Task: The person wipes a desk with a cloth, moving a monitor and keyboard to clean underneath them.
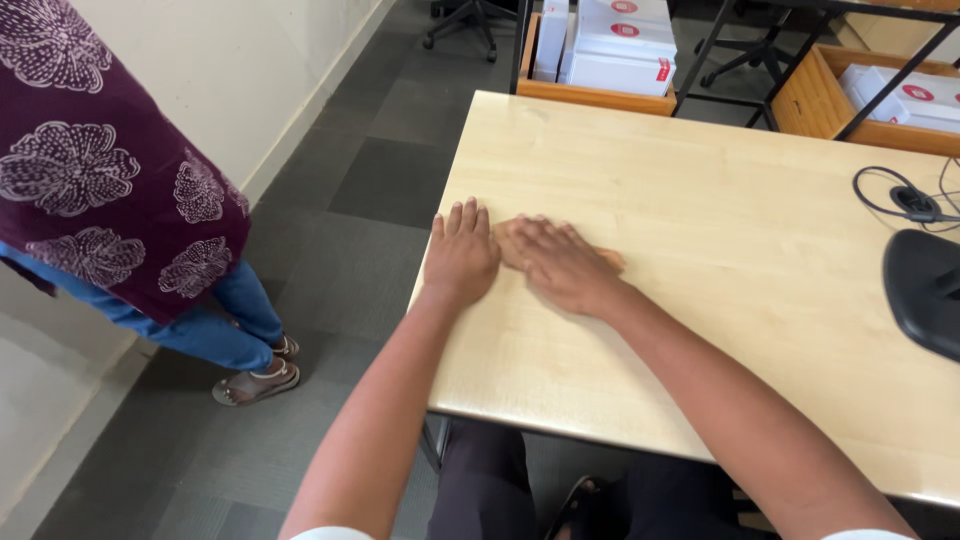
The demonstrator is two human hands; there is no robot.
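While both hands lie flat, the right hand (562, 265) covers a tan piece (612, 259) beside the left hand (460, 255)

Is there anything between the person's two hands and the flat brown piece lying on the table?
Nothing visible. The right hand lies flat directly on the thin brown piece, covering most of it. The left hand rests flat on the table just beside it, near the table's left edge.

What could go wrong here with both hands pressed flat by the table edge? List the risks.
1. The left hand lies right at the table edge, so whatever flat brownish piece the right hand covers could slide off onto the floor.
2. A person stands close beside that edge and might bump the arm.
3. The cable could snag a sweeping arm.
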